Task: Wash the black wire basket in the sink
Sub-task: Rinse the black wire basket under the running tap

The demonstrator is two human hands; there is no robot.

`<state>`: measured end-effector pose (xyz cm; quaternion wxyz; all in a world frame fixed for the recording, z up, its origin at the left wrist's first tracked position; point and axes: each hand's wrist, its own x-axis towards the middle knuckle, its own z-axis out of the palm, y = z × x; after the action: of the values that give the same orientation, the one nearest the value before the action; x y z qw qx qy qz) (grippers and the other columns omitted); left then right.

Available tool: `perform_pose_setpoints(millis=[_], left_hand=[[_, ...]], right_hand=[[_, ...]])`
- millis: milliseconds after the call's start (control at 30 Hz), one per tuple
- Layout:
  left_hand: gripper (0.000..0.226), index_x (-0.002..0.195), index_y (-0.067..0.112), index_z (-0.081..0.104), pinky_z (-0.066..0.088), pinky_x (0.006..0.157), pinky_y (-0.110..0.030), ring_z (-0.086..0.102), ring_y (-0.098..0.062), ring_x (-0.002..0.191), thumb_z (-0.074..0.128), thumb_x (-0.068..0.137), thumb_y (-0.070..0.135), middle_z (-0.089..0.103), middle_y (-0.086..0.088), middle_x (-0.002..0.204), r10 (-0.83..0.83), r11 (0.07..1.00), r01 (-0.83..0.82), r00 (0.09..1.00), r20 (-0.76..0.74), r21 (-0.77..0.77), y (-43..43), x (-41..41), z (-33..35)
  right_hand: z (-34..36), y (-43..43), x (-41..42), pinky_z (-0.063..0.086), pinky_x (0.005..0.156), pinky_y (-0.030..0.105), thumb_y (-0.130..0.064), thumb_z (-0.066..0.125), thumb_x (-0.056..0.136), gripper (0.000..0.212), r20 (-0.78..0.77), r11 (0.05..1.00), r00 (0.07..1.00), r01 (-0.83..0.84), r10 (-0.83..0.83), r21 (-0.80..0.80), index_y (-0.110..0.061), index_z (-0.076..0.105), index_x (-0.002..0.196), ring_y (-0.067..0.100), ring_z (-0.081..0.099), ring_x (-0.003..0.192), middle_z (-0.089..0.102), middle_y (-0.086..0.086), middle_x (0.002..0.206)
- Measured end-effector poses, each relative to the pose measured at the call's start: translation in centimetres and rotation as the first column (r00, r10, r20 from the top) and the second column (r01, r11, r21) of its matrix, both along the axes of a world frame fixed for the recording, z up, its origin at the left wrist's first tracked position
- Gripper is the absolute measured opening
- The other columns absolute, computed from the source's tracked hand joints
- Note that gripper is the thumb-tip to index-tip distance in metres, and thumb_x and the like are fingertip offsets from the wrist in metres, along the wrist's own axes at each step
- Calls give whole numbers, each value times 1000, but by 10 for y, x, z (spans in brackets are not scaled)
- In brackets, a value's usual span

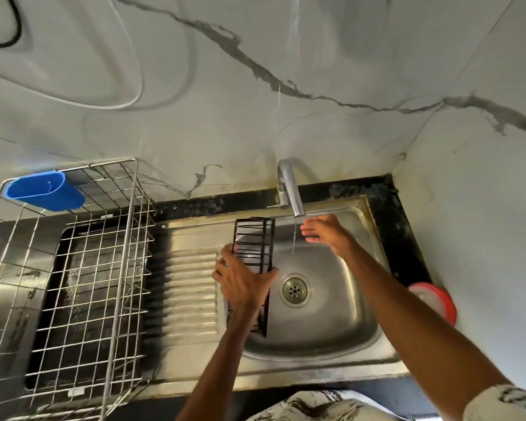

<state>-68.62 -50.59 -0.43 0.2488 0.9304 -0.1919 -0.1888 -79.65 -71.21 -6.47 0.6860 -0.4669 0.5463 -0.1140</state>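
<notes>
- Two hands over the sink (340, 317).
- Fingers of left hand (243, 282) curl round black wire basket (253, 243), held on edge, left of right hand (327, 232).
- Fingers of right hand straight, spread, beside tap (289, 192) stream.

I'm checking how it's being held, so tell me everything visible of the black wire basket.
The black wire basket is a long, narrow rack of thin dark wire, seemingly metal, with parallel rungs. It lies lengthwise at the left side of the sink, far end toward the tap. The left hand grips its middle; the water stream falls beside it.
</notes>
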Motion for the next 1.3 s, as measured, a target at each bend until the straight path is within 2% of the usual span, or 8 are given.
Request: perform_pose_setpoints(millis=[100, 200, 500, 600, 833, 1067, 1200, 1300], left_hand=[[114, 144, 10, 32, 43, 110, -54, 51, -37, 126, 96, 59, 49, 53, -16, 136, 86, 990, -104, 979, -187, -91, -3, 16, -13], [117, 149, 12, 26, 48, 107, -53, 53, -34, 122, 96, 62, 46, 50, -12, 139, 170, 967, -227, 913, -371, -115, 3, 23, -15], [118, 141, 14, 31, 50, 102, -53, 54, -27, 107, 92, 50, 55, 50, -1, 117, 98, 984, -138, 949, -299, -112, 8, 26, -11], [103, 141, 13, 31, 48, 102, -47, 52, -28, 113, 96, 64, 35, 48, -3, 121, 112, 974, -173, 929, -352, -147, 4, 28, -12], [97, 141, 13, 31, 43, 88, -36, 52, -25, 108, 94, 69, 29, 50, -4, 122, 80, 966, -167, 917, -390, -197, -4, 24, -7], [98, 142, 14, 31, 42, 89, -37, 51, -25, 110, 94, 68, 28, 50, -4, 122, 77, 962, -181, 899, -431, -206, -1, 23, -5], [96, 140, 16, 32, 42, 89, -37, 52, -26, 112, 94, 69, 28, 52, -5, 123, 81, 956, -197, 890, -448, -218, 4, 22, -3], [94, 140, 17, 32, 42, 89, -37, 52, -25, 113, 94, 69, 26, 51, -4, 124, 70, 951, -198, 885, -461, -235, 8, 20, 1]], right_hand=[[-13, -11, 19, 45, 110, 48, -31, 54, 102, 53, 192, 965, 977, 41, -94, 261, 8, 45, 139, 39, 58, 123, 56, 28, 135], [-21, -23, 45, 46, 108, 47, -46, 59, 97, 78, 307, 855, 893, 144, -329, 499, 6, 32, 148, 41, 54, 127, 47, 32, 142], [-25, -35, 73, 49, 105, 52, -50, 57, 95, 72, 359, 682, 714, 224, -601, 697, 5, 43, 140, 46, 62, 117, 57, 34, 128], [-23, -31, 68, 49, 106, 51, -51, 59, 92, 74, 352, 635, 672, 229, -652, 738, 5, 44, 138, 46, 61, 117, 55, 34, 129], [-4, -27, 61, 47, 109, 43, -61, 56, 90, 79, 374, 567, 609, 155, -700, 809, 5, 47, 132, 40, 60, 110, 55, 31, 121], [0, -34, 55, 59, 72, 51, -63, 65, 81, 94, 337, 560, 594, 239, -731, 793, 0, 36, 144, 44, 61, 111, 51, 30, 136], [2, -25, 55, 59, 79, 52, -55, 69, 83, 90, 344, 566, 570, 270, -746, 779, 0, 33, 145, 44, 62, 111, 51, 32, 134], [7, -18, 44, 56, 89, 51, -45, 71, 83, 89, 376, 678, 674, 256, -636, 689, 1, 32, 148, 42, 61, 114, 47, 30, 140]])
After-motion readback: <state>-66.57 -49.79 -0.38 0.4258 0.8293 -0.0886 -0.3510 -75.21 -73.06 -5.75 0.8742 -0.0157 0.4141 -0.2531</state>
